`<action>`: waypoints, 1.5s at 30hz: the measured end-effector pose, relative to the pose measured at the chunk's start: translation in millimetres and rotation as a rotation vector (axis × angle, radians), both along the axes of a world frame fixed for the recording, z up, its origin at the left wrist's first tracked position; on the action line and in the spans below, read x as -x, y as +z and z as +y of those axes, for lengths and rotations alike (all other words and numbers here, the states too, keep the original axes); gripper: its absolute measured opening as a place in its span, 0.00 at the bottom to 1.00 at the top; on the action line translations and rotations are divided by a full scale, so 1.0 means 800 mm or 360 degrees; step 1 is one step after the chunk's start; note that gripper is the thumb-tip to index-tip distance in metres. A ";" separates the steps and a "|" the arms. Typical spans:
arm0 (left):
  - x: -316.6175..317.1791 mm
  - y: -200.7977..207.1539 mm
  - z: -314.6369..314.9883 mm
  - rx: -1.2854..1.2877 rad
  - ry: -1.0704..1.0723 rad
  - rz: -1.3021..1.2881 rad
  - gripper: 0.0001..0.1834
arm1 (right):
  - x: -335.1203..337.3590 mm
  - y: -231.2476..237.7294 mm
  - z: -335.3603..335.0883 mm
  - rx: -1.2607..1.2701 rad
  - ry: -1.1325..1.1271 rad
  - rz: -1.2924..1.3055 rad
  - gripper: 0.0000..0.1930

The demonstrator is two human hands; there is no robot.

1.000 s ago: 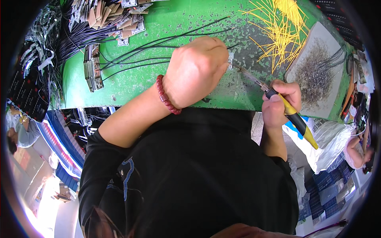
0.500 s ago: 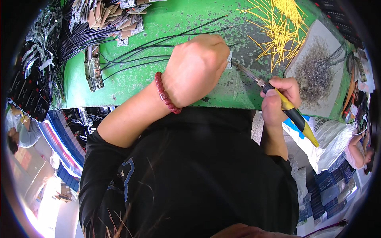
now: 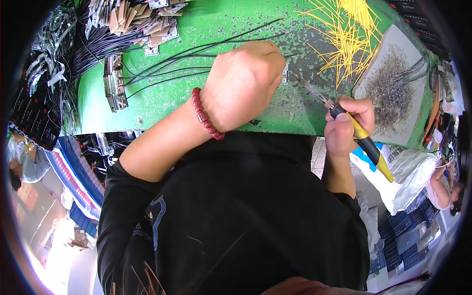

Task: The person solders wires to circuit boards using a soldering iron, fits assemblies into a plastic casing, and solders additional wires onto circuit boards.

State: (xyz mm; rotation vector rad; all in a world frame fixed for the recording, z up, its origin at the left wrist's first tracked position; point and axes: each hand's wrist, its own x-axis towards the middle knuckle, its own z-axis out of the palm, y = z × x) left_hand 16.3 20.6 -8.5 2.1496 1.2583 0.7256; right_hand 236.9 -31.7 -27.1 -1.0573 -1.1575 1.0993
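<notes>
On top of a worn green bench (image 3: 206, 29), paint chipped to dark specks, lay several long black wires (image 3: 187, 66) running from the left toward the middle. Beyond the bench's near edge the floor dropped away: blue crates (image 3: 81, 172) at lower left, white plastic bags (image 3: 413, 177) at lower right. Other people showed at both rims of the view, one on the far left and one on the far right.

Left hand (image 3: 243, 83): curled into a closed fist, knuckles upward, resting on the bench near its front edge. A small metal piece (image 3: 285, 73) showed at its fingertip side; how it was gripped could not be told. A string of dark red beads (image 3: 206, 115) circled the wrist.

Right hand (image 3: 346, 125): fingers wrapped tight around the black and yellow handle of a soldering iron (image 3: 344, 115), thumb on top. The iron's metal tip pointed up-left, reaching close to the small metal piece by the left fist.

Other items by place:
- Far left: a metal connector block (image 3: 114, 81) where the wires ended.
- Top left: a heap of small tan and grey cards (image 3: 142, 17).
- Top right: loose yellow wire lengths (image 3: 351, 29), scattered.
- Right: a pale slab (image 3: 393, 83) covered with grey wire clippings.
</notes>
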 end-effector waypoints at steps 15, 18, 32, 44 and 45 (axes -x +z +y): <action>0.001 0.007 0.001 -0.0091 0.0013 0.0151 0.04 | 0.022 0.027 0.039 0.0105 0.0059 -0.0430 0.16; 0.002 0.008 0.003 -0.0138 -0.0004 0.0144 0.04 | 0.039 0.024 0.073 -0.0072 0.0045 -0.0738 0.16; 0.012 0.017 0.007 0.0370 0.0014 -0.0301 0.06 | 0.061 0.009 0.045 -0.0183 0.0021 -0.0607 0.20; 0.007 0.014 0.006 0.0160 0.0028 -0.0102 0.03 | 0.052 0.001 0.030 -0.0276 0.0008 -0.0566 0.22; 0.007 0.014 0.006 0.0161 0.0027 -0.0101 0.03 | 0.051 0.000 0.031 -0.0274 0.0024 -0.0579 0.22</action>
